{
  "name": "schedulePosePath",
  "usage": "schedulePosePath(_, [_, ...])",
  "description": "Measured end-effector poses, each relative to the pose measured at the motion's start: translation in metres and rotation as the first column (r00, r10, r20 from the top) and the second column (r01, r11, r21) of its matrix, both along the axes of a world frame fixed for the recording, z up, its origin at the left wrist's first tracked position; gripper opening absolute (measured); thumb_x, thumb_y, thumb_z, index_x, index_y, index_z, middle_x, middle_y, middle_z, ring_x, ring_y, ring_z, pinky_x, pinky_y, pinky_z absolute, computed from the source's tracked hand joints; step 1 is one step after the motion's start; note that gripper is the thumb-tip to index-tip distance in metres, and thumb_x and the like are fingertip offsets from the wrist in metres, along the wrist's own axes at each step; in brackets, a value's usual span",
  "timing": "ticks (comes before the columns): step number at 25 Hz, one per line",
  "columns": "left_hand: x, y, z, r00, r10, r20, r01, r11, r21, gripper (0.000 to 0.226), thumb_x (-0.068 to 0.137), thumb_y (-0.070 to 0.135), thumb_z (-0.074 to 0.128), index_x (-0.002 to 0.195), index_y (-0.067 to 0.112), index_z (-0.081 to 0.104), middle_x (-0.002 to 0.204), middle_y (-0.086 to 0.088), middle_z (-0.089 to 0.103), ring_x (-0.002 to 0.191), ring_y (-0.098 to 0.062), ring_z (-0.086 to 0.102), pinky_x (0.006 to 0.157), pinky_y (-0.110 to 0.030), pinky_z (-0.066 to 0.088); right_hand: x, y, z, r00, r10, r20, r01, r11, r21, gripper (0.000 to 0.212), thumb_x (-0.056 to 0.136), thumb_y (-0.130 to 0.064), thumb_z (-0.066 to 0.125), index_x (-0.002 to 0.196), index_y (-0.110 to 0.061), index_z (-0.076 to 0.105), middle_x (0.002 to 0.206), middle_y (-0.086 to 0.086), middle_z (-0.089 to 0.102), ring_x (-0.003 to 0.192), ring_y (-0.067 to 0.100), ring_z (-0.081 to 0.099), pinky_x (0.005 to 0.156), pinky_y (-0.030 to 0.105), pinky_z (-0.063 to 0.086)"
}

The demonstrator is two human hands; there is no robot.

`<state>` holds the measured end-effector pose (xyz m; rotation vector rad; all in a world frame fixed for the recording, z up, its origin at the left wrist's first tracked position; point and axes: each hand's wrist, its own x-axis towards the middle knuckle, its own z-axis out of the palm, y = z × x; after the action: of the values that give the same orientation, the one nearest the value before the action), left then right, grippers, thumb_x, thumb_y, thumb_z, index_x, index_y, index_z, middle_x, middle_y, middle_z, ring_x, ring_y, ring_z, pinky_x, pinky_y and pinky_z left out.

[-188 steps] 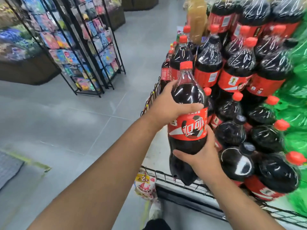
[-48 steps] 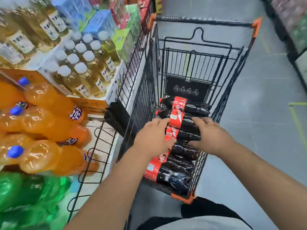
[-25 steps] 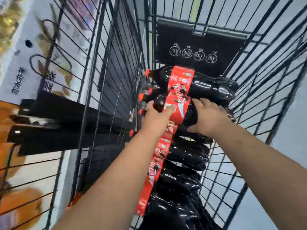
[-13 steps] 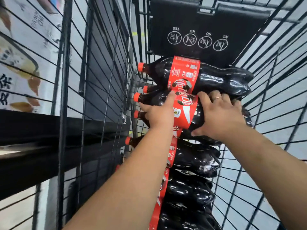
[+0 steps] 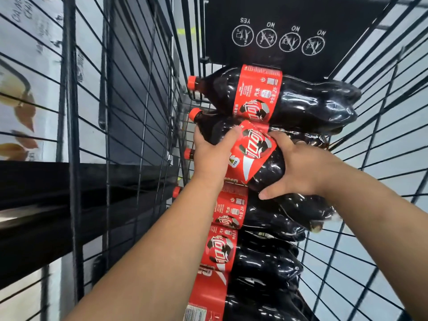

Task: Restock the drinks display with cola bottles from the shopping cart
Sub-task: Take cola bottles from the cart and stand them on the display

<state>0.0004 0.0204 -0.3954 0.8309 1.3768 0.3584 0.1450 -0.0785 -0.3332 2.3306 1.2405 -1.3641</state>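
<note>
Fingers (image 5: 231, 135) of the left hand (image 5: 213, 158) and right hand (image 5: 298, 167) were clamped round 1 cola bottle (image 5: 257, 149), lying sideways between them atop the stack (image 5: 266, 228) in the shopping cart (image 5: 148, 112). Judged full: heavy, slick, slightly yielding. Grip shoulder and body, 2-handed.

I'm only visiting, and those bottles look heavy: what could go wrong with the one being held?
The bottle is glossy and rounded. Held by just the left grip and right grip, it might slip.
It lies beside the far bottle, which could roll into the gap once it leaves.
The cart has its wire wall close on the left, so the cap or knuckles might catch.
</note>
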Motion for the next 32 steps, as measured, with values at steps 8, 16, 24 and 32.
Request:
schedulePosePath(8, [-0.006, -0.004, -0.003, 0.991, 0.044, 0.125, -0.039, 0.998, -0.046, 0.065, 0.086, 0.025, 0.081, 0.136, 0.045, 0.046, 0.125, 0.000, 0.070, 0.107, -0.019, 0.073, 0.089, -0.042, 0.061, -0.005, -0.008, -0.008, 0.943, -0.257, -0.211, 0.264, 0.964, 0.008, 0.126, 0.049, -0.063, 0.087, 0.144, -0.056, 0.005, 0.122, 0.001, 0.043, 0.103, 0.020, 0.052, 0.091, 0.030, 0.042])
schedulePosePath(16, [-0.005, -0.004, -0.006, 0.986, 0.085, 0.144, -0.074, 0.994, -0.077, 0.065, 0.081, 0.035, 0.082, 0.136, 0.039, 0.048, 0.122, -0.002, 0.071, 0.105, -0.022, 0.073, 0.084, -0.040, 0.062, -0.012, -0.010, -0.020, 0.794, -0.449, -0.410, 0.509, 0.859, 0.045, 0.117, 0.053, -0.038, 0.094, 0.148, -0.044, 0.025, 0.119, -0.019, 0.058, 0.102, -0.001, 0.054, 0.081, 0.017, 0.039])
schedulePosePath(24, [-0.009, -0.002, 0.006, 0.977, 0.079, 0.198, -0.065, 0.995, -0.076, 0.055, 0.084, 0.024, 0.082, 0.131, 0.034, 0.055, 0.116, -0.004, 0.074, 0.096, -0.021, 0.076, 0.080, -0.040, 0.062, -0.029, -0.021, -0.016, 0.713, -0.513, -0.478, 0.612, 0.788, 0.068, 0.112, 0.055, -0.036, 0.094, 0.147, -0.043, 0.029, 0.113, -0.023, 0.062, 0.103, -0.003, 0.058, 0.084, 0.016, 0.042])
schedulePosePath(32, [-0.032, -0.008, 0.043, 0.966, 0.034, 0.256, -0.038, 0.999, 0.013, 0.055, 0.080, 0.019, 0.084, 0.126, 0.033, 0.058, 0.113, -0.004, 0.075, 0.094, -0.023, 0.076, 0.079, -0.040, 0.062, -0.063, -0.040, 0.009, 0.680, -0.499, -0.536, 0.657, 0.740, 0.144, 0.114, 0.044, -0.043, 0.096, 0.141, -0.047, 0.036, 0.114, -0.021, 0.067, 0.102, -0.002, 0.065, 0.097, 0.024, 0.050])
